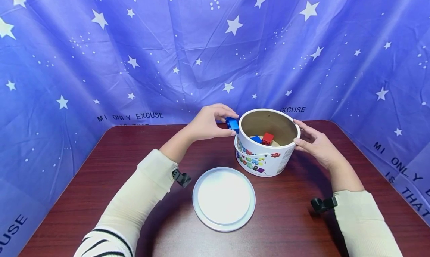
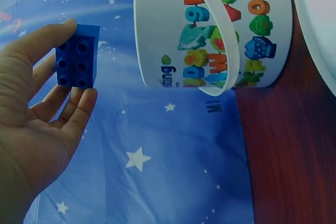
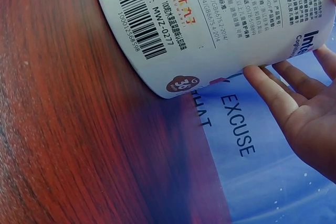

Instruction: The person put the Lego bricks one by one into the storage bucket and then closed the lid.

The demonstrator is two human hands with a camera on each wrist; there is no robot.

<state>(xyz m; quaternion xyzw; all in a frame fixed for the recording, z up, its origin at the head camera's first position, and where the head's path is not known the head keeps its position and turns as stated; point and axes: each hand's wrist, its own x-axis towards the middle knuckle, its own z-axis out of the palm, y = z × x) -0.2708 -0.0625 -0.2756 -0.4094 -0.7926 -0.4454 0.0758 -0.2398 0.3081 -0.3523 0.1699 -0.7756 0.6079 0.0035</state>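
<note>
My left hand (image 1: 209, 124) pinches a blue toy brick (image 1: 232, 125) between thumb and fingertips, just left of the bucket's rim. In the left wrist view, the studs of the blue brick (image 2: 79, 59) face the camera. The white bucket (image 1: 246, 165), printed with colourful letters and pictures, stands upright and lidless on the table. Inside it lie a red brick (image 1: 267, 138) and a blue piece (image 1: 256, 139). At the bucket's right side my right hand (image 1: 317, 146) holds it, thumb and fingers spread along the rim. The right wrist view shows those fingers (image 3: 273, 93) against its labelled wall.
A round white lid (image 1: 224, 197) lies flat on the dark red wooden table (image 1: 282, 227), in front of the bucket. The bucket's white handle (image 1: 250, 154) hangs down its front. Behind the table hangs a blue curtain (image 1: 188, 44) with stars.
</note>
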